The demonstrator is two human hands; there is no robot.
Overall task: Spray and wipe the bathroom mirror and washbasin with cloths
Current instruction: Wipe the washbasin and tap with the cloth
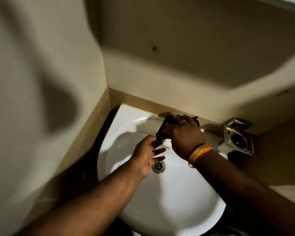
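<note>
The white washbasin [170,198] fills the lower middle of the view, with its metal drain [158,166] in the bowl. At the basin's back rim my right hand [184,135] grips a dark cloth [163,128], which covers what lies under it. An orange and white band circles that wrist. My left hand [147,155] hovers over the bowl just left of the drain, fingers spread and relaxed, fingertips close to the cloth's lower edge. No mirror or spray bottle shows.
A metal wall holder [237,137] juts out to the right of the basin at rim height. Beige walls meet in a corner [107,92] behind the basin's left side. Large shadows cross both walls.
</note>
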